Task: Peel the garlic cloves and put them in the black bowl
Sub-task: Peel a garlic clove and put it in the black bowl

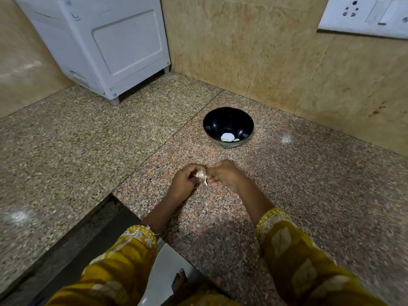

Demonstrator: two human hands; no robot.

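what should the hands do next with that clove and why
Most likely, peel the loose papery skin away with the right hand while the left hand steadies the garlic clove. Both hands pinch it, and skin hangs from it, so it isn't ready for the black bowl.

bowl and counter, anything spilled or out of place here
Nothing stands out. The bowl sits upright on the counter with a few peeled cloves inside. The left hand and right hand pinch one clove between them, its skin partly loose. No spill shows.
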